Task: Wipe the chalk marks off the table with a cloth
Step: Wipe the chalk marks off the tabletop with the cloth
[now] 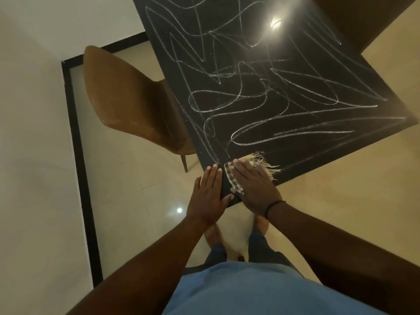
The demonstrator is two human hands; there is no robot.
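A blue shirt (261, 292) fills the bottom of the frame. Above it, at centre, the right hand (254, 187) presses flat, fingers straight, on a fringed checked cloth (261, 161) at the black table (318, 155)'s near corner. The left hand (210, 196) rests flat beside it, holding nothing. Chalk marks (250, 105) cover the tabletop; a brown chair (127, 101) stands at left.

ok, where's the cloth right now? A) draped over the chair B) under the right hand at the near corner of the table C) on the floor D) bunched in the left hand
B: the right hand lies flat on the cloth at the near corner of the table, while the left hand rests bare on the table edge beside it.
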